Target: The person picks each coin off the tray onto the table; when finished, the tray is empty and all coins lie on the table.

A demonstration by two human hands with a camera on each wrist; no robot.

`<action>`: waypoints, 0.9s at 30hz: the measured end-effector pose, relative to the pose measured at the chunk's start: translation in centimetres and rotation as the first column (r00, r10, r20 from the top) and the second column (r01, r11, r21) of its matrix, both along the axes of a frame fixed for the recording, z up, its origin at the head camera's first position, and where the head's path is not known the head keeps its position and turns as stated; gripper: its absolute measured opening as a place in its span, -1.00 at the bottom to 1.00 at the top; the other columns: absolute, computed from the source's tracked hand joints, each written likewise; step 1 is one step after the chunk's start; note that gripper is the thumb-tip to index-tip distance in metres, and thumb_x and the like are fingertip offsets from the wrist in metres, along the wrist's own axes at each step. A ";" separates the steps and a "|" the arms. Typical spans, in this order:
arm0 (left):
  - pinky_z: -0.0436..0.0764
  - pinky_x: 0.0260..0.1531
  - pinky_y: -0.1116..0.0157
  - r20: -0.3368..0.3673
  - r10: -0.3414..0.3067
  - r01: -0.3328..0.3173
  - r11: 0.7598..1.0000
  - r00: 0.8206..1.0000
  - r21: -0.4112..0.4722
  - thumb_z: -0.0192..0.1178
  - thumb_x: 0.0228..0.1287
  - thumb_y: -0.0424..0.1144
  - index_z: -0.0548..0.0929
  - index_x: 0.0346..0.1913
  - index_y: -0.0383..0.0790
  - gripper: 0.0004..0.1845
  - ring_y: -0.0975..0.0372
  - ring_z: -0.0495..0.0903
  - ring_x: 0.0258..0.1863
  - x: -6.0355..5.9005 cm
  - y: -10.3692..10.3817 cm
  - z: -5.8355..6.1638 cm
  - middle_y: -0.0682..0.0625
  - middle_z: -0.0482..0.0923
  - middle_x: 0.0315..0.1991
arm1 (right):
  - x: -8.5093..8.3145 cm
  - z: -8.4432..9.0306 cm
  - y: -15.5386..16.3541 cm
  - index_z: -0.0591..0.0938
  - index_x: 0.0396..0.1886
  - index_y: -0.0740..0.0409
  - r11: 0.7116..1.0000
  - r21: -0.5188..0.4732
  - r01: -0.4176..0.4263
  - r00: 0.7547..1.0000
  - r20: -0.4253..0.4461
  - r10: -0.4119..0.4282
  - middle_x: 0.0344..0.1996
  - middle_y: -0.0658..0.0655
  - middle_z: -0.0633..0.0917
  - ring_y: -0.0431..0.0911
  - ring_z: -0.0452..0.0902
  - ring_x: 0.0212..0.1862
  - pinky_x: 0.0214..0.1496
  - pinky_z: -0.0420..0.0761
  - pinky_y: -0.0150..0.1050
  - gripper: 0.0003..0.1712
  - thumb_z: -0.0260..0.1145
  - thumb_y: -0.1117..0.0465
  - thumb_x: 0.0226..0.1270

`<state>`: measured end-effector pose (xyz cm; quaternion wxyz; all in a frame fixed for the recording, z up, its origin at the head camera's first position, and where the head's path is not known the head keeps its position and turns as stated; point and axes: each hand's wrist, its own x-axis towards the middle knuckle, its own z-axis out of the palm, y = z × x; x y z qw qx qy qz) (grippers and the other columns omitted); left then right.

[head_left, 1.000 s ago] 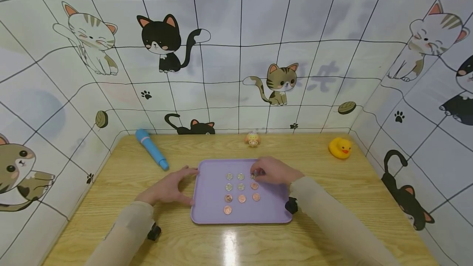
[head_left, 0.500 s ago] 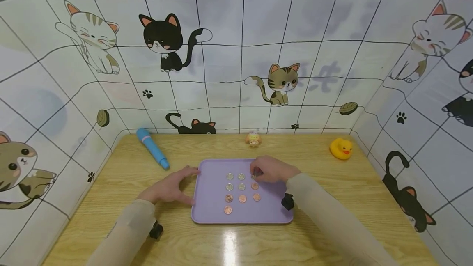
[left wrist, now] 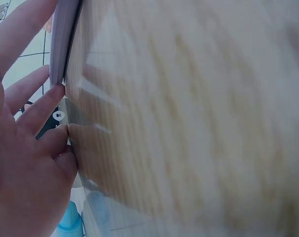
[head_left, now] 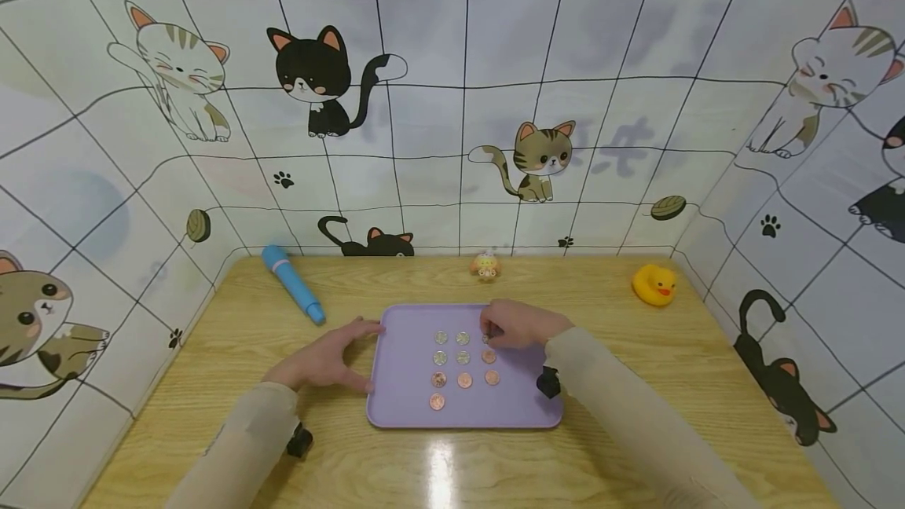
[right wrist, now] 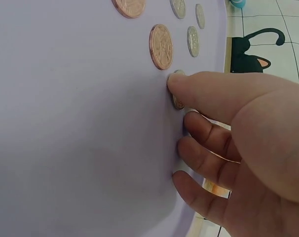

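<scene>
A lavender tray [head_left: 396, 412] lies on the wooden table, bearing silver and copper-coloured coins in loose rows. My left hand [head_left: 321, 357] is spread at the tray's left edge, thumb and fingertips touching the rim; in the left wrist view its fingers [left wrist: 43, 106] meet the tray's side [left wrist: 60, 42]. Over the upper right of the rows, my right hand [head_left: 523, 324] pinches a silver coin [right wrist: 177, 100] at the tray's surface. Its thumb covers part of that coin and its index fingertip is hidden. A copper coin [right wrist: 161, 47] lies just beside it.
A blue tube-shaped object [head_left: 293, 285] lies at the back left of the table [head_left: 339, 462]. A small figurine [head_left: 485, 266] stands behind the tray, and a yellow rubber duck [head_left: 654, 285] sits at the back right. Cat-printed sheeting [head_left: 424, 124] surrounds the back and sides.
My right wrist has shifted slightly to the left, while its fingers stay at the same silver coin. The left hand, tray and other coins hold their places; the head view has drifted slightly.
</scene>
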<state>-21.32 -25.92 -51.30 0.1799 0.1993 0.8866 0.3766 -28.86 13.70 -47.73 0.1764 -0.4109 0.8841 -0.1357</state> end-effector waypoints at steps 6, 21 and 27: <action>-0.10 0.55 -0.36 0.010 0.013 -0.013 1.000 1.000 -0.011 0.70 -0.08 0.11 0.38 0.57 0.13 0.09 -0.20 -0.19 0.69 -0.1 0.0 -0.2 -0.08 0.13 0.67 | -0.1 -0.1 0.1 0.67 -0.26 0.14 1.000 -0.004 0.011 1.000 0.019 -0.011 -0.38 -0.06 0.55 -0.20 0.40 -0.29 -0.21 0.47 -0.30 -0.95 0.41 0.32 0.39; -0.10 0.56 -0.35 0.019 0.019 -0.019 1.000 1.000 -0.008 0.71 -0.09 0.10 0.38 0.57 0.12 0.11 -0.18 -0.19 0.69 -0.1 0.1 -0.1 -0.10 0.10 0.68 | 0.5 -0.3 0.4 0.67 -0.25 0.12 0.989 -0.110 0.102 0.992 0.079 -0.093 -0.38 -0.01 0.67 -0.19 0.50 -0.30 -0.22 0.55 -0.30 -0.88 0.46 0.37 0.33; -0.11 0.55 -0.36 0.016 0.016 -0.016 1.000 1.000 0.006 0.71 -0.09 0.10 0.38 0.57 0.11 0.10 -0.19 -0.20 0.69 -0.1 0.1 -0.2 -0.10 0.10 0.68 | 0.4 -0.7 0.8 0.68 -0.29 0.06 0.976 -0.172 0.135 0.987 0.113 -0.117 -0.41 -0.05 0.66 -0.22 0.50 -0.32 -0.22 0.55 -0.30 -0.82 0.48 0.40 0.25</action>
